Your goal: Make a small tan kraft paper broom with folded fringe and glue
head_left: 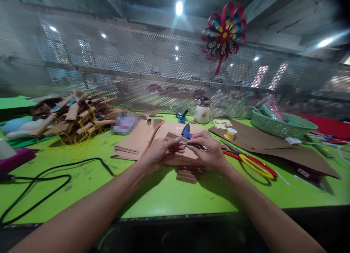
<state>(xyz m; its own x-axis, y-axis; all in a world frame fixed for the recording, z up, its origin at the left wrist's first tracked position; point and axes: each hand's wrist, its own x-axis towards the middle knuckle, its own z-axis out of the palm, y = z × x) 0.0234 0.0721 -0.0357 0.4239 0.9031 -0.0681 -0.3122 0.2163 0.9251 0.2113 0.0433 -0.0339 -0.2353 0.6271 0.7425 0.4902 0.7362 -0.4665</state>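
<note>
My left hand [160, 151] is closed on a small folded strip of brown paper [174, 136], its fingers and thumb at the strip's right part. At the strip's right end, my right hand [207, 146] has thumb and fingertips pinched together. Something thin and dark shows beneath its fingers, too hidden to name. Both hands are over a stack of brown paper sheets [133, 145]. Under them, nearer the front edge, lies a small pile of brown paper pieces [188, 175]. Just behind the hands is a dark blue object [186, 131], its kind unclear.
Scissors with red and yellow handles [258, 167] lie right, near a yellow thread spool [230, 133] and brown sheets [276, 151]. Behind stand a white flask [202, 111] and blue bottle [181, 118]. Left are rolled paper pieces [79, 116] and a black cable [68, 169]; right, a green basket [284, 125].
</note>
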